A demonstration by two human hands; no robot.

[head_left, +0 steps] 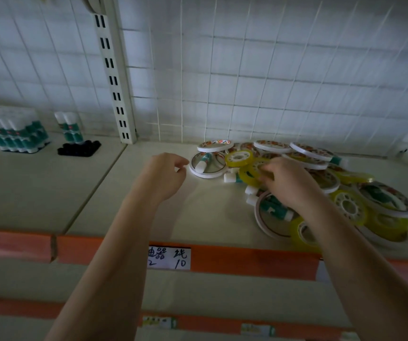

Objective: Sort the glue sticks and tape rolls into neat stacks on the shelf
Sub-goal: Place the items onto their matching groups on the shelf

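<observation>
Head view: two hands (pixel 166 173) (pixel 286 183), two upright glue sticks (pixel 70 127).

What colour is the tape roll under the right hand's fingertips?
Translucent yellow tape roll with a pale spoked core, at the right hand, seen in the head view.

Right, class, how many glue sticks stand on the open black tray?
2: left glue stick and right glue stick, side by side at the black tray's back; more may hide behind.
</observation>
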